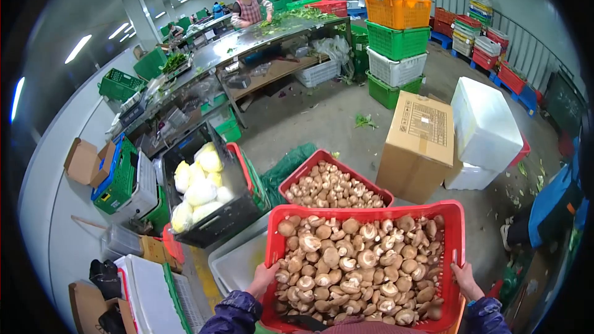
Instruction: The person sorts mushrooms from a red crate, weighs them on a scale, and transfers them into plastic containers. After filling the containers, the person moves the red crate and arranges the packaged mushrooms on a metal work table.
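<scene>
Directly in front of me is a red plastic crate (365, 211) full of brown mushrooms (356, 266). My left hand (265, 278) grips its left side wall, fingers curled at the edge. On the opposite side, my right hand (465, 279) holds the right wall in the same way. Part of an orange crate shows beneath its lower right corner. Just beyond it, a second red crate (296, 175) holds more mushrooms (334, 187). The near edge of the held crate is partly hidden by my clothing.
At left, a black crate (238, 210) holds wrapped pale vegetables (201, 179). A cardboard box (402, 173) and white foam boxes (486, 124) stand at right. Stacked crates (396, 65) rise behind. A person (249, 9) works at a long metal table (247, 43); another person (547, 204) stands far right.
</scene>
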The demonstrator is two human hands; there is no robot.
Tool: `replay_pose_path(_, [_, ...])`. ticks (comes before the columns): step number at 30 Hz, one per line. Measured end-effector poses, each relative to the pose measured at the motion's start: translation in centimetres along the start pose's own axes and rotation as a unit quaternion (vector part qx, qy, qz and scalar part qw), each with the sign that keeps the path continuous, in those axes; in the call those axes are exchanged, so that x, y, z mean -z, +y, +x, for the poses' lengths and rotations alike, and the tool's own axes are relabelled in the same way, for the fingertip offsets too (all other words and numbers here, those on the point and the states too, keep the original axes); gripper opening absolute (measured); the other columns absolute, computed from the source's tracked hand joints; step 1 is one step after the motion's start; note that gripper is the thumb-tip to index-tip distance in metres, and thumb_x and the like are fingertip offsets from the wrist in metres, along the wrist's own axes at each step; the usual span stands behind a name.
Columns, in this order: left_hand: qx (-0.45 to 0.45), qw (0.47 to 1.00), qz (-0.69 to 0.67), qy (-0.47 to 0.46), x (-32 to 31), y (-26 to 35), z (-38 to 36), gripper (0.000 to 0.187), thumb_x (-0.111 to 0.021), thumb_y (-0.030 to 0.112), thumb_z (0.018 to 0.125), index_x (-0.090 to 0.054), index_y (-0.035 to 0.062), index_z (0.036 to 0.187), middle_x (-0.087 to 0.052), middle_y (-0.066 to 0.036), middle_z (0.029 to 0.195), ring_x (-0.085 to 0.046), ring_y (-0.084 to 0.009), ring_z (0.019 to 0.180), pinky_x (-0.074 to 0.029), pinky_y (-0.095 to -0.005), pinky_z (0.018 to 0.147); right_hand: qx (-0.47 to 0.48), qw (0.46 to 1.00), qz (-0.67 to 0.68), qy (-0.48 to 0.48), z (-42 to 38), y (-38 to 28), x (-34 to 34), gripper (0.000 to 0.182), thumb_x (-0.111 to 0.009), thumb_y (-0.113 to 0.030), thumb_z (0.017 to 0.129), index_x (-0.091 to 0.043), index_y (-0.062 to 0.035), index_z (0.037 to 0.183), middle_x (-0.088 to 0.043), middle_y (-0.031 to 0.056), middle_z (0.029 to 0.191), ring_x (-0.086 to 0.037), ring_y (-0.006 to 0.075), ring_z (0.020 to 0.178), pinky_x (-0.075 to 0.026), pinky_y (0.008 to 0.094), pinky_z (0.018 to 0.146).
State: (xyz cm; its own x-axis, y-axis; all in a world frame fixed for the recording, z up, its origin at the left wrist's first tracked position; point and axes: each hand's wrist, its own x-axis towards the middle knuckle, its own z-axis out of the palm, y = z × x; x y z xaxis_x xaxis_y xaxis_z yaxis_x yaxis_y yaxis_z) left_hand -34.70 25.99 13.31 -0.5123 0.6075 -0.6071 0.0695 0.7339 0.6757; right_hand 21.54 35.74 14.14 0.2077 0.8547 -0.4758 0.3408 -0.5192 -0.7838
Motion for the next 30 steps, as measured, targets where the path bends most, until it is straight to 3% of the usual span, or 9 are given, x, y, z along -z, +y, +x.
replay_pose_path(4, [-0.018,1.0,-0.017,-0.002,-0.8,3.9,1.5,0.023,-0.057,0.024,0.078,-0.062,0.0022,0.082,-0.053,-0.001,0.056,-0.047,-0.0095,0.045,-0.036,-0.0272,0.041,-0.027,0.999,0.024,-0.026,3.9,-1.5,0.7,0.013,-0.056,-0.012,0.081,-0.054,-0.0037,0.073,-0.047,-0.0009,0.054,-0.044,0.0097,0.041,-0.034,0.0258,0.037])
replay_pose_path(8, [-0.017,0.998,0.06,-0.003,-2.9,8.1,4.1,0.025,-0.057,0.024,0.077,-0.062,0.0002,0.084,-0.054,-0.003,0.057,-0.048,-0.0115,0.046,-0.037,-0.0289,0.042,-0.076,0.996,0.038,-0.009,6.8,0.4,0.4,0.017,-0.057,-0.012,0.082,-0.054,-0.0021,0.068,-0.048,0.0009,0.053,-0.044,0.0102,0.04,-0.034,0.0259,0.037])
replay_pose_path(12, [-0.036,0.988,0.15,-0.017,-4.9,7.4,8.0,0.025,-0.056,0.027,0.079,-0.058,0.0019,0.08,-0.054,-0.003,0.058,-0.05,-0.0127,0.049,-0.039,-0.0285,0.045,-0.121,0.992,0.033,0.005,7.9,-0.6,0.1,0.017,-0.056,-0.012,0.082,-0.054,-0.0012,0.069,-0.049,0.0026,0.054,-0.044,0.0112,0.039,-0.035,0.0262,0.035])
replay_pose_path(13, [0.006,0.984,0.177,-0.026,-5.4,10.0,7.2,0.026,-0.056,0.028,0.079,-0.059,0.0026,0.078,-0.056,-0.005,0.059,-0.053,-0.0154,0.05,-0.04,-0.0298,0.047,-0.127,0.991,0.032,0.005,8.3,-0.1,-0.1,0.017,-0.056,-0.012,0.082,-0.054,-0.0012,0.069,-0.049,0.0026,0.054,-0.044,0.0112,0.039,-0.035,0.0262,0.035])
replay_pose_path(17, [0.026,0.973,0.224,-0.053,-6.7,11.1,10.8,0.025,-0.057,0.029,0.078,-0.06,0.0041,0.078,-0.056,-0.005,0.059,-0.055,-0.0171,0.051,-0.041,-0.0305,0.049,-0.146,0.989,0.015,0.034,8.9,1.5,-0.3,0.011,-0.054,-0.011,0.083,-0.051,-0.0041,0.075,-0.046,0.001,0.054,-0.043,0.0106,0.038,-0.035,0.0256,0.034])
replay_pose_path(20, [0.015,0.985,0.138,-0.1,-7.8,10.3,15.0,0.031,-0.059,0.025,0.078,-0.061,-0.0012,0.094,-0.057,-0.006,0.067,-0.054,-0.0144,0.057,-0.042,-0.0306,0.052,-0.169,0.983,0.025,0.068,9.6,2.5,-1.2,0.009,-0.055,-0.011,0.082,-0.05,-0.0045,0.079,-0.048,0.0023,0.057,-0.043,0.0111,0.039,-0.034,0.0253,0.034])
replay_pose_path(25, [0.03,0.978,0.138,-0.151,-7.1,13.8,21.8,0.03,-0.059,0.026,0.078,-0.061,-0.0009,0.09,-0.055,-0.004,0.062,-0.05,-0.0129,0.05,-0.039,-0.0281,0.043,-0.193,0.975,0.032,0.106,9.7,-3.0,-4.7,0.008,-0.054,-0.011,0.082,-0.049,-0.0052,0.081,-0.046,0.0013,0.057,-0.042,0.0104,0.038,-0.033,0.0243,0.034])
replay_pose_path(28, [0.012,0.982,0.106,-0.153,-5.7,18.0,25.5,0.022,-0.058,0.024,0.079,-0.06,0.0036,0.086,-0.051,0.0,0.058,-0.042,-0.0102,0.043,-0.032,-0.0262,0.038,-0.2,0.971,0.086,0.096,10.6,-5.2,-7.3,0.008,-0.054,-0.011,0.081,-0.048,-0.0061,0.082,-0.046,0.0006,0.056,-0.04,0.0096,0.038,-0.033,0.0239,0.033])
replay_pose_path(30, [0.008,0.985,0.086,-0.147,-4.6,20.1,29.0,0.02,-0.059,0.022,0.078,-0.06,0.0029,0.084,-0.05,0.0,0.057,-0.043,-0.0099,0.043,-0.032,-0.0258,0.038,-0.209,0.951,0.174,0.148,11.1,-7.5,-10.9,0.007,-0.054,-0.011,0.082,-0.048,-0.0083,0.079,-0.043,-0.0023,0.054,-0.039,0.0079,0.038,-0.032,0.0238,0.032])
